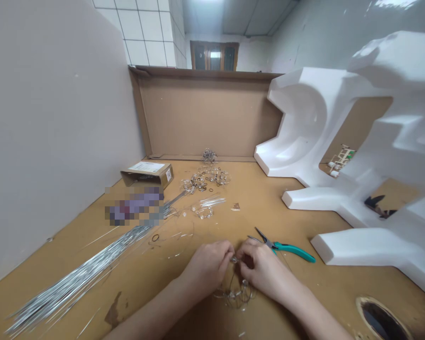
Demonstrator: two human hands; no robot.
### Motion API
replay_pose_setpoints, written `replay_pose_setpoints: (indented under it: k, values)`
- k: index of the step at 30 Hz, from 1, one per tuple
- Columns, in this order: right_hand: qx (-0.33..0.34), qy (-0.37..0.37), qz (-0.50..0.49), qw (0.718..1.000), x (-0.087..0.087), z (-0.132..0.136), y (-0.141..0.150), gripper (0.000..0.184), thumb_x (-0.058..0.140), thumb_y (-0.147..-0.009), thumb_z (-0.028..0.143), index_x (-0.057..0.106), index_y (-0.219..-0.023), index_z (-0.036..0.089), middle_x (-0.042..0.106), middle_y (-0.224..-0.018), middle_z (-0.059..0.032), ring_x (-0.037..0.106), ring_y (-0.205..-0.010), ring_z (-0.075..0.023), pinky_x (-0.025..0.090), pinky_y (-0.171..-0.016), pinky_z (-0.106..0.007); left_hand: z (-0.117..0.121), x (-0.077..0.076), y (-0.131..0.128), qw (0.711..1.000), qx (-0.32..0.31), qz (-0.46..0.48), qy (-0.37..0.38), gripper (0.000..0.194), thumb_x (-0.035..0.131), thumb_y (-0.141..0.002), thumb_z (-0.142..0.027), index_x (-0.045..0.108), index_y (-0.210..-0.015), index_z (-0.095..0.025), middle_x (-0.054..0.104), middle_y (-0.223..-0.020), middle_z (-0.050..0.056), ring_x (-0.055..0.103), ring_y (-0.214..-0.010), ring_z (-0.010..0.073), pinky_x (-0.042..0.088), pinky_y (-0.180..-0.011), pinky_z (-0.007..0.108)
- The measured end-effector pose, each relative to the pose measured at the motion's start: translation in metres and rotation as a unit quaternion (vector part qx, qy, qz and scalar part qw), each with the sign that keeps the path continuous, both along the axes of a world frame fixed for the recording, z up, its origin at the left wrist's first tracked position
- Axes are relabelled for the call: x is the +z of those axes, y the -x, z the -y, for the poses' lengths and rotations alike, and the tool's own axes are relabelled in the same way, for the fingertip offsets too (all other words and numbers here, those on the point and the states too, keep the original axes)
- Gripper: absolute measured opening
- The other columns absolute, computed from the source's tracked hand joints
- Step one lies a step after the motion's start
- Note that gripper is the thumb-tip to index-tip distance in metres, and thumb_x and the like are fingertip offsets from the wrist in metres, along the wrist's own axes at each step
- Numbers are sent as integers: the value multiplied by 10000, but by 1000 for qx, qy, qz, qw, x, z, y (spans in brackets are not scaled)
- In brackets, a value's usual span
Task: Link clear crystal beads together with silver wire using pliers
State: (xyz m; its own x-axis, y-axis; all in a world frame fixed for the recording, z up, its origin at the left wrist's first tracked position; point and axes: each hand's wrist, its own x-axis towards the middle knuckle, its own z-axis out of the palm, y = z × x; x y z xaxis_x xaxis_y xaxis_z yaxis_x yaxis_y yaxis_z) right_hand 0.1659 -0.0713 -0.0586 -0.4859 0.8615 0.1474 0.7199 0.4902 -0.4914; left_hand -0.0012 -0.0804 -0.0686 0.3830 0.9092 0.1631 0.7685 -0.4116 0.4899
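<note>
Close together over the near middle of the table, my left hand [212, 262] and my right hand [264, 267] meet at their fingertips. Both are closed in a pinch on a beaded wire ring [235, 295], a thin loop with clear beads that hangs below the fingers. A small clear bead [234, 259] shows between the fingertips; the exact grip is partly hidden. Just beyond my right hand lie long-nose pliers [293, 250] with teal handles and parted jaws. Farther off rests another curved string of clear beads [203, 213].
A long bundle of silvery wires [81, 278] runs along the left. Behind it stand a blurred purple item [134, 207] and an open cardboard box [166, 174]. Beaded wire rings [217, 177] pile up farther back. White foam packaging [354, 245] borders the right, near a table hole [382, 321].
</note>
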Motion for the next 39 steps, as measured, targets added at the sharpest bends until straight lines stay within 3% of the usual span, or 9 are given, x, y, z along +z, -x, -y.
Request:
replay_pose_setpoints:
  k: [8, 12, 15, 20, 23, 26, 30, 34, 39]
  values:
    - [-4, 4, -1, 1000, 2, -1, 2, 174, 467, -668, 77, 596, -706, 187, 589, -761, -21, 547, -721, -128, 401, -669, -211, -4, 6, 2, 996, 20, 69, 46, 162, 380, -832, -232, 522, -763, -193, 585, -695, -13, 504, -648, 122, 337, -587, 202]
    - [-19, 8, 9, 1000, 7, 0, -8, 138, 489, -749, 210, 619, -795, 206, 616, -792, -14, 567, -705, -123, 421, -643, -204, -5, 6, 4, 991, 28, 105, 84, 173, 386, -828, -265, 526, -765, -186, 568, -635, -25, 501, -616, 115, 347, -566, 193]
    - [-74, -5, 40, 996, 10, 2, -32, 278, 472, -780, 332, 608, -979, 193, 620, -977, -79, 561, -897, -198, 405, -794, -298, -7, 6, 7, 980, 26, 151, 130, 192, 397, -820, -304, 535, -772, -180, 563, -613, -31, 503, -588, 109, 358, -551, 192]
    - [-145, -15, 134, 980, 8, 10, -74, 546, 562, -640, 310, 539, -1152, 125, 522, -1176, -179, 438, -1079, -339, 321, -879, -440, -8, 8, 8, 956, 5, 223, 193, 173, 424, -798, -316, 513, -769, -171, 525, -587, -49, 451, -494, 79, 358, -517, 188]
    - [-153, -10, 231, 961, 6, 15, -84, 690, 549, -590, 286, 445, -1249, 112, 426, -1280, -189, 409, -1109, -350, 327, -864, -424, -9, 9, 8, 945, -4, 245, 218, 174, 424, -796, -320, 500, -775, -165, 507, -577, -49, 428, -473, 71, 353, -499, 184]
    - [-129, 0, 274, 953, 5, 18, -83, 716, 544, -572, 304, 436, -1251, 105, 457, -1237, -191, 474, -1028, -321, 366, -798, -381, -8, 7, 8, 947, -12, 240, 215, 180, 416, -800, -324, 497, -786, -165, 507, -586, -43, 431, -482, 76, 350, -486, 182]
    - [-128, -19, 288, 949, 4, 16, -76, 734, 555, -556, 289, 415, -1258, 123, 508, -1130, -192, 494, -942, -342, 356, -728, -407, -5, 5, 7, 966, -19, 200, 164, 200, 398, -816, -335, 517, -802, -174, 524, -612, -37, 462, -534, 90, 346, -502, 186]
    - [-138, -38, 287, 947, 1, 7, -73, 557, 522, -544, 159, 515, -1099, 108, 538, -942, -184, 501, -864, -338, 333, -666, -389, -1, 7, 6, 976, -25, 166, 136, 225, 384, -828, -345, 530, -807, -176, 533, -641, -31, 479, -577, 98, 350, -531, 188]
    - [-124, -30, 234, 964, 3, -2, -79, 405, 497, -533, 126, 531, -936, 124, 513, -898, -159, 503, -818, -321, 326, -653, -386, -1, 8, 5, 983, -30, 130, 126, 230, 387, -828, -351, 543, -810, -183, 537, -650, -26, 474, -592, 107, 340, -533, 192]
